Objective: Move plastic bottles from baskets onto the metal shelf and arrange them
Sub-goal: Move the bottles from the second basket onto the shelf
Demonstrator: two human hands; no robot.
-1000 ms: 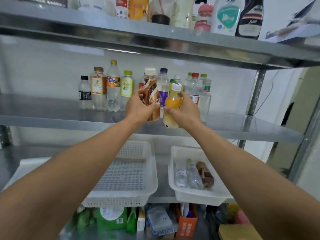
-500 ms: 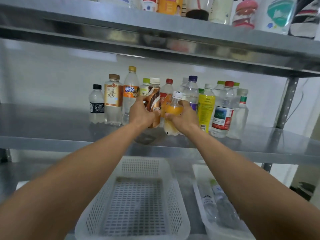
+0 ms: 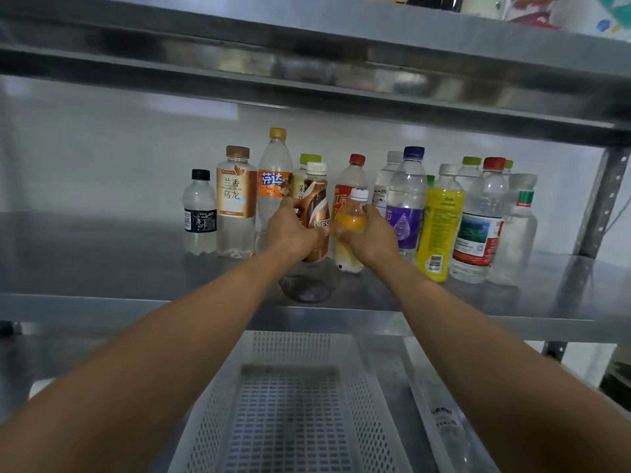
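We take this for a storeroom or stock corner — bare steel racking, one metal shelf under another tier, against a plain white wall. A row of mixed drink bottles stands on it, and a white perforated basket sits on the level below, with a second bin beside it.

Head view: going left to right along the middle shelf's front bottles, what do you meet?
Black-capped small bottle, brown-capped tea bottle, orange-label Fanta bottle, coffee bottle in the left hand, orange juice bottle in the right hand, purple-label bottle, yellow-label bottle, red-capped water bottle, clear bottle at far right.
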